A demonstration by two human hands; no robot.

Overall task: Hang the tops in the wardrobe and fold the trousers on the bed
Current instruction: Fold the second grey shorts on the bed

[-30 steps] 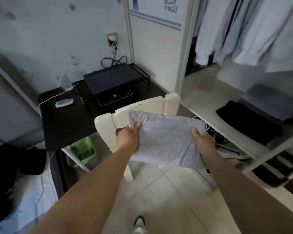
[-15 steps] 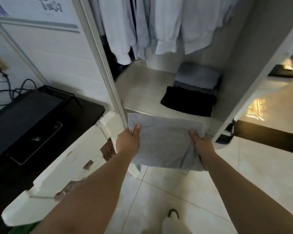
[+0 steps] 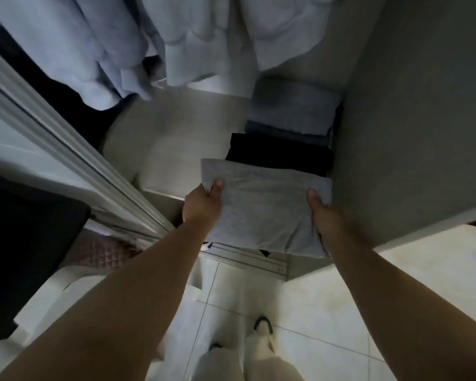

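Reaching forward with both bare arms outstretched, a person carries a folded grey garment (image 3: pixel 261 210) at the open front of a wardrobe (image 3: pixel 412 111). The left hand (image 3: pixel 202 206) grips the garment's left edge, thumb pressed on top of the cloth and the other fingers hidden beneath it. The right hand (image 3: pixel 323 215) clasps the right edge the same way, thumb on top, the rest of the fingers tucked under and out of sight. The garment spans the gap between the two hands, lying flat, its far edge over the front of the wardrobe shelf (image 3: pixel 160 144) and its near edge drooping below the wrists. Just beyond its far edge a folded black garment (image 3: pixel 280 152) lies on the shelf, with a stack of folded blue-grey clothes (image 3: pixel 291 108) behind that, both close against the wardrobe's right wall. Pale tops (image 3: pixel 176 37) hang above the shelf. A sliding door frame (image 3: pixel 66 149) runs diagonally at left. Below, the person's feet stand on a pale tiled floor (image 3: pixel 327 312).
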